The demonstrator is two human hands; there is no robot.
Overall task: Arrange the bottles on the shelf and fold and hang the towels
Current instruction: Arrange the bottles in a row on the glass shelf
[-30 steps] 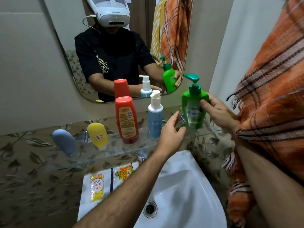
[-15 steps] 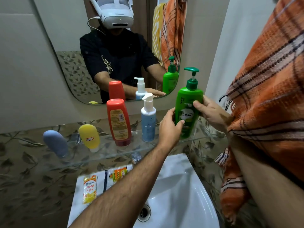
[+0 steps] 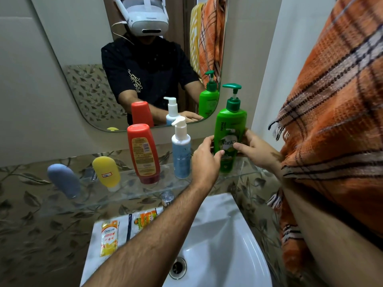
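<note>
Hands meet on the green pump bottle (image 3: 229, 133) at about two o'clock from the middle of the view. It stands upright at the right end of the glass shelf (image 3: 128, 187), its base on or just above the glass; contact cannot be told. The left hand (image 3: 204, 160) curls around the bottle's left side with the thumb across the front, and the right hand (image 3: 253, 149) clasps the right side, thumb pressed on the label.

Towards nine o'clock from it, the row runs along the shelf: a white-and-blue pump bottle (image 3: 181, 152) just beside the left hand, then a red bottle (image 3: 144, 154) standing cap-down, a yellow bottle (image 3: 106, 171) and a grey-blue bottle (image 3: 64, 181).

An orange plaid towel (image 3: 335, 112) drapes over the right arm at three o'clock. At six o'clock lies the white sink (image 3: 223, 245), with small packets (image 3: 108, 238) on its left ledge. The mirror (image 3: 83, 59) fills twelve o'clock.
</note>
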